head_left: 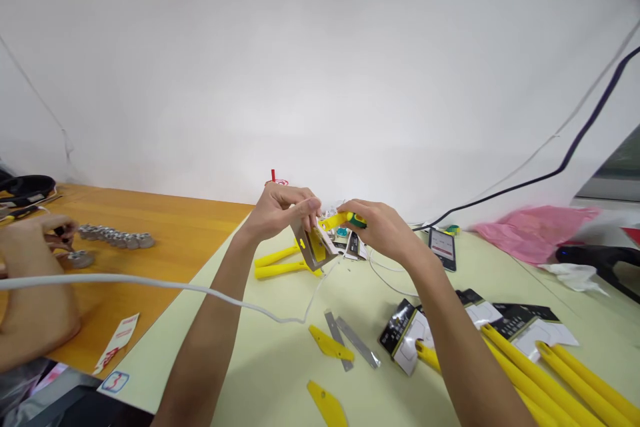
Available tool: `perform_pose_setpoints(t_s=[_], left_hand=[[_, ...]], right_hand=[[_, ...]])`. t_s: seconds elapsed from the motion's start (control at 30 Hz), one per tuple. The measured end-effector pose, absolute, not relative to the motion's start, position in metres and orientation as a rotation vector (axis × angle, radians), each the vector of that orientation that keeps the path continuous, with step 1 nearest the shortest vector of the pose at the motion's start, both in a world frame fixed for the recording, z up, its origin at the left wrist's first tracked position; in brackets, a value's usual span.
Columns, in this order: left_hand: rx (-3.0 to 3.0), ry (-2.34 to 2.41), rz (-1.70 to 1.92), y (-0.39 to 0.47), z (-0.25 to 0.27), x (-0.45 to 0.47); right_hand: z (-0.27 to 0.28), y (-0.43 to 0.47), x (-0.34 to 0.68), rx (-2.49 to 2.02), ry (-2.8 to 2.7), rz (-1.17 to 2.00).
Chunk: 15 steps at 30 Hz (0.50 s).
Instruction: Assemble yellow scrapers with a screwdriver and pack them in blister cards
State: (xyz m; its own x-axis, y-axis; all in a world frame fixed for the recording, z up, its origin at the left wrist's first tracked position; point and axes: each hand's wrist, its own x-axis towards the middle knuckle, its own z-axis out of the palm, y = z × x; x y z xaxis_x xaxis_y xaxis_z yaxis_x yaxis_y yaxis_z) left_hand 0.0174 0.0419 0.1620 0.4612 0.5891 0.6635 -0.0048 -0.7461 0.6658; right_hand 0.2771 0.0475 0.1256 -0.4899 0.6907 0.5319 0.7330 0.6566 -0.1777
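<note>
My left hand (284,210) is closed on a dark hang-hole packaging card (314,252), tilted above the table, with a yellow part showing at it. My right hand (377,227) grips a yellow-and-green handled tool (357,220), whose yellow end reaches toward the card. The tool's exact kind and tip are hard to make out. Behind and below the card lies a pair of yellow tubular handles (277,267). Nearer to me are flat yellow pieces (331,344) and grey metal strips (358,342); one yellow piece overlaps a strip.
At right lie black-and-white cards (406,337) with yellow handles (545,380), a phone-like device (442,249) and a pink plastic bag (537,232). A white cable (200,289) crosses before my left forearm. Another person's hand (55,233) works beside metal parts (117,237) at left.
</note>
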Motion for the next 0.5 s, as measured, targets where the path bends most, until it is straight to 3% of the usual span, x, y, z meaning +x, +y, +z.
perform_pose_setpoints(t_s=[0.3, 0.5], left_hand=[[1.942, 0.715, 1.626, 0.043, 0.166, 0.011], [1.639, 0.751, 1.624, 0.065, 0.152, 0.016]], right_hand=[[0.123, 0.048, 0.272, -1.065, -1.983, -0.322], [0.123, 0.05, 0.266, -1.013, -1.806, -0.138]])
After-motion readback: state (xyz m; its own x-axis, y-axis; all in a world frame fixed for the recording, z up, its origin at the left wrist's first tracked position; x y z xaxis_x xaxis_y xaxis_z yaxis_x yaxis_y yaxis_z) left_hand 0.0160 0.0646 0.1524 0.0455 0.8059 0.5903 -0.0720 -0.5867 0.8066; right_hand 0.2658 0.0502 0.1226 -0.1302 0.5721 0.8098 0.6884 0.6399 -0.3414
